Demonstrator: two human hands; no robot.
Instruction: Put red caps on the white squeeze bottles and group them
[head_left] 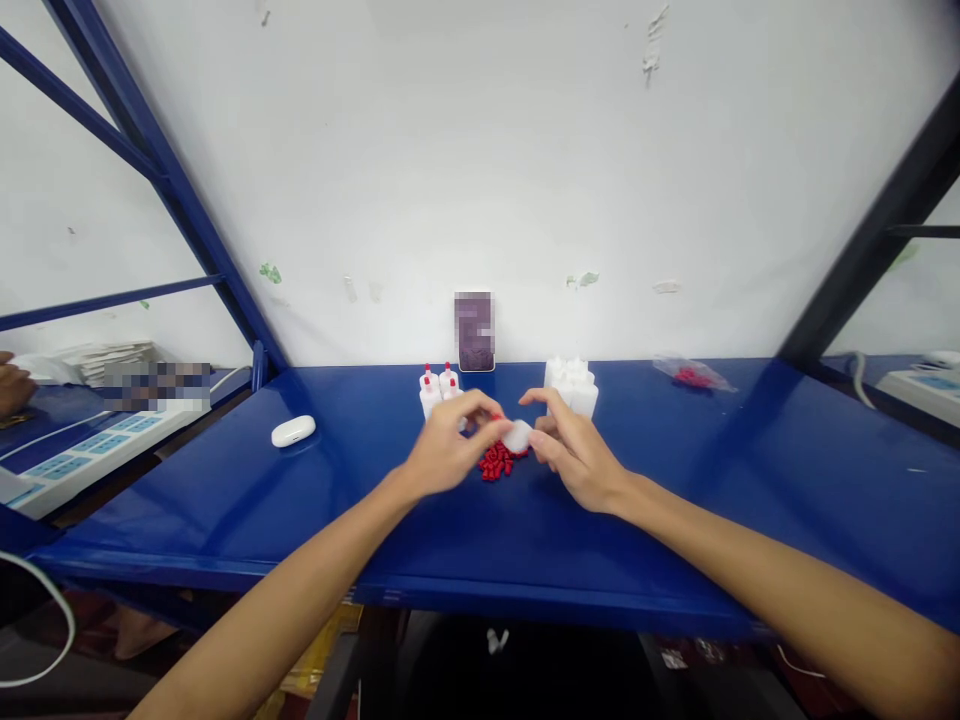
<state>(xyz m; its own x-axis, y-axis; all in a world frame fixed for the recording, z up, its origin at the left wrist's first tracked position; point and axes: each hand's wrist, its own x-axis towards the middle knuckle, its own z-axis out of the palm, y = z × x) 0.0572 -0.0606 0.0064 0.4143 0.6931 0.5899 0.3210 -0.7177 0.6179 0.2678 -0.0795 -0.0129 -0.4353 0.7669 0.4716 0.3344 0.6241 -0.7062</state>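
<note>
A small white bottle [517, 436] lies tilted between my hands, above a pile of red caps [495, 464]. My left hand [454, 445] is closed, its thumb and fingers pinching one end of the bottle. A bit of red shows by those fingertips; whether it is a cap on the bottle cannot be made out. My right hand [577, 455] grips the other end with its thumb and lower fingers, the index finger raised. Behind my left hand stand several white bottles with red tips [429, 393]. Beyond my right hand is a group of white bottles without red tips [571, 385].
A phone [475, 332] leans against the wall behind the blue table [360, 540]. At the left lies a white earbud case [293, 431]. A clear bag with red pieces [693, 376] rests at the back right. Power strips [97, 445] and another person's hand [13, 385] are farther left.
</note>
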